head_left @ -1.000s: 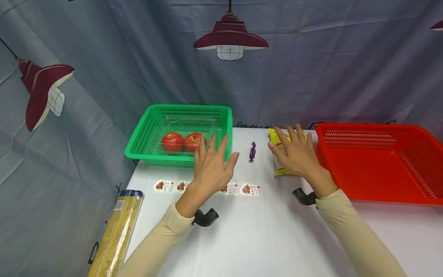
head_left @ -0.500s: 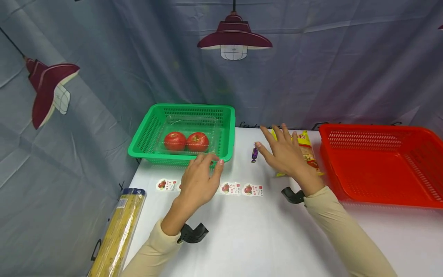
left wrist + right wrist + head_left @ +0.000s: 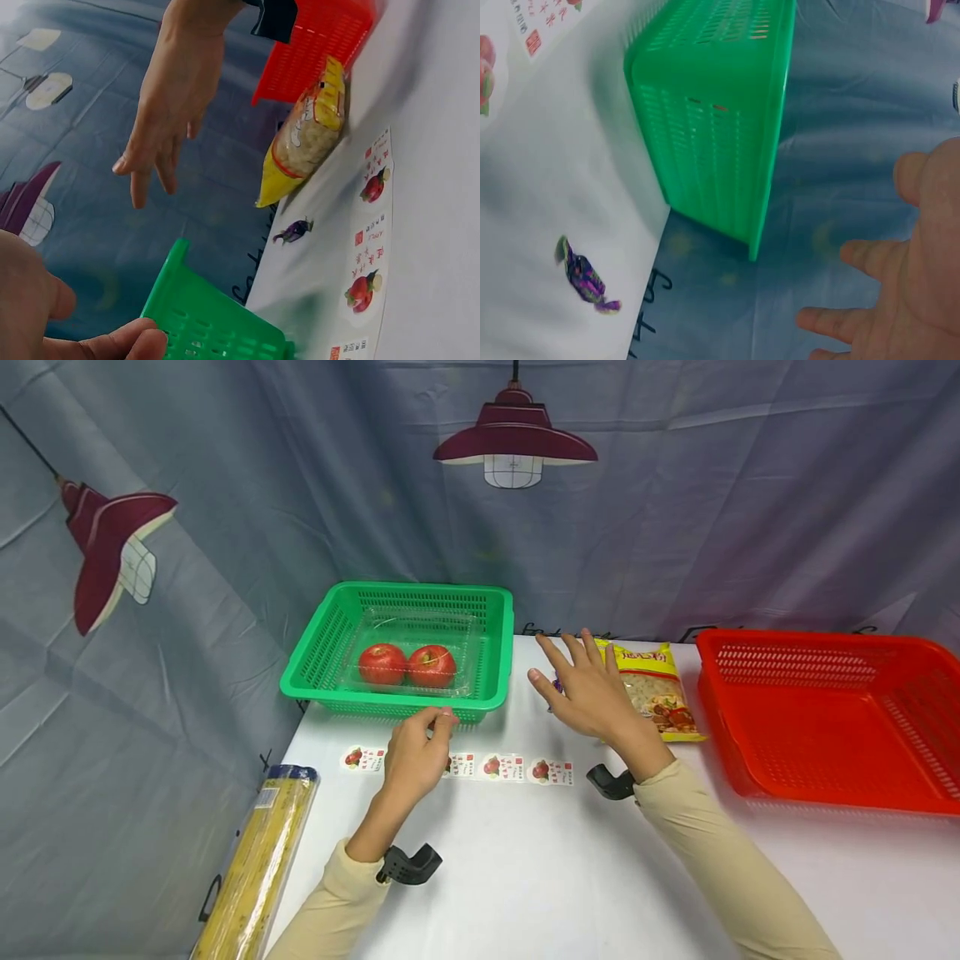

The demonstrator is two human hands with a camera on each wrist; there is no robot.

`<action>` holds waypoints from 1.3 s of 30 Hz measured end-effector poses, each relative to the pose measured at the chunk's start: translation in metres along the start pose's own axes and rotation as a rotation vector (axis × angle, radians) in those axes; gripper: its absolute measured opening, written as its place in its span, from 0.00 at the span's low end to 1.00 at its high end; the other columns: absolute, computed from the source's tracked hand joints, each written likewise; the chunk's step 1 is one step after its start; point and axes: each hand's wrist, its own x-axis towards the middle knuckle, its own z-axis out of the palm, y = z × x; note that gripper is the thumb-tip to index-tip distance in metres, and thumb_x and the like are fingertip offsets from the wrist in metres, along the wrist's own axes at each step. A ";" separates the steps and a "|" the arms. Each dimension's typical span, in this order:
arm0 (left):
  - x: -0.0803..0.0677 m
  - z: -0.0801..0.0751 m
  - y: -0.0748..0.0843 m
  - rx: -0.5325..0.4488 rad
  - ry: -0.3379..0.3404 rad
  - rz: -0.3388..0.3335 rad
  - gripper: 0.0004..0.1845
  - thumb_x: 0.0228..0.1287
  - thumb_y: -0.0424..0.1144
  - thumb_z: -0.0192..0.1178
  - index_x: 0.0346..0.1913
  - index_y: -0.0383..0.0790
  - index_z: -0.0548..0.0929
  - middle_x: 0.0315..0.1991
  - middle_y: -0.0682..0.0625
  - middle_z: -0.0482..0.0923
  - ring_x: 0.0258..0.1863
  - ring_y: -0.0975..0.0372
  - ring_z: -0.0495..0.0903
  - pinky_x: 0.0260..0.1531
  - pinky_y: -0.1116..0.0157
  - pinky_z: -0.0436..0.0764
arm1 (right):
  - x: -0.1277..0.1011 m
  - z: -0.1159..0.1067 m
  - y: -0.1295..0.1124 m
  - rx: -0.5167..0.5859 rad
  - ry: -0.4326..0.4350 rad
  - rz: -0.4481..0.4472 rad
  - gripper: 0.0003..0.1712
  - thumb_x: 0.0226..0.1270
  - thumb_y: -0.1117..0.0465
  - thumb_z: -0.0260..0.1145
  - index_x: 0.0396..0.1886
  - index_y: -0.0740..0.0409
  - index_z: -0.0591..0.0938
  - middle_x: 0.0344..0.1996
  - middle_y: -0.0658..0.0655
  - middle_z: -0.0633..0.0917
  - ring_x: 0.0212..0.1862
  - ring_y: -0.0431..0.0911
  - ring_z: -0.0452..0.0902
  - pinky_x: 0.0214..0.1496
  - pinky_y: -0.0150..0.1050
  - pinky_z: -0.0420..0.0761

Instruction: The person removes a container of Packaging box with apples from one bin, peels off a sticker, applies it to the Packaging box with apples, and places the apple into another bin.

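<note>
Candy (image 3: 585,279) in a purple wrapper lies directly beneath the right hand (image 3: 592,697), whose fingers are spread and empty. The left hand (image 3: 414,757), fingers curled with nothing visibly held, hovers over the sticker strip (image 3: 517,768), farther away.

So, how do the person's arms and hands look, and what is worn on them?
Both arms wear long beige sleeves down to the wrists. The left hand and the right hand are bare, with no gloves. A black camera mount sits under each wrist.
</note>
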 end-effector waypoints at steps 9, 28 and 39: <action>0.011 0.005 -0.020 -0.154 -0.033 -0.111 0.24 0.79 0.49 0.42 0.37 0.42 0.87 0.27 0.50 0.81 0.20 0.58 0.70 0.18 0.63 0.66 | 0.007 0.005 -0.008 -0.007 -0.009 -0.016 0.40 0.74 0.31 0.39 0.79 0.43 0.53 0.75 0.66 0.54 0.76 0.63 0.35 0.69 0.68 0.36; 0.027 0.007 -0.034 -0.471 -0.082 -0.277 0.25 0.80 0.45 0.43 0.44 0.27 0.84 0.28 0.48 0.77 0.22 0.63 0.70 0.20 0.70 0.65 | 0.019 0.007 -0.022 -0.004 -0.062 -0.053 0.40 0.75 0.32 0.38 0.80 0.43 0.52 0.75 0.65 0.54 0.76 0.62 0.34 0.69 0.66 0.33; 0.028 0.002 -0.037 -0.498 -0.139 -0.302 0.24 0.80 0.46 0.42 0.47 0.29 0.84 0.28 0.51 0.75 0.23 0.63 0.71 0.25 0.64 0.66 | 0.034 0.016 -0.039 -0.014 -0.072 -0.083 0.39 0.75 0.32 0.39 0.79 0.42 0.53 0.75 0.64 0.56 0.76 0.61 0.35 0.71 0.63 0.34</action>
